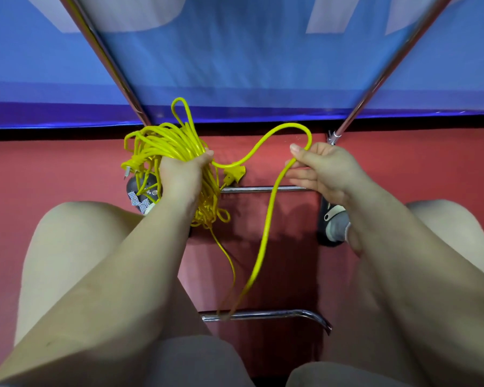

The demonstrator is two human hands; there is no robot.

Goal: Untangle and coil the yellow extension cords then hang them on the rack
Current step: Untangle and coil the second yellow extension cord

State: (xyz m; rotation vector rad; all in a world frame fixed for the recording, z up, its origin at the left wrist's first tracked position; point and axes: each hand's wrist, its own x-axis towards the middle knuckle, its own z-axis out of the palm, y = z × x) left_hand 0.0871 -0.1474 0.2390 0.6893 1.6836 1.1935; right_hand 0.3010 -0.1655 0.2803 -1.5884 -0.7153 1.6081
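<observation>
A bunched coil of yellow extension cords (168,143) trails one loose strand (266,230) looping downward.

Bright, even light; soft shadows fall on the red floor (277,247) below the chrome bar (263,189). Edges bow; upper poles blur.

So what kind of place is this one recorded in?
Hard to say for sure: probably an indoor workroom or activity hall. The person sits over a red floor, facing a blue banner with large pale lettering, behind slanted chrome rack poles. No furniture or windows are visible to narrow it down.
</observation>
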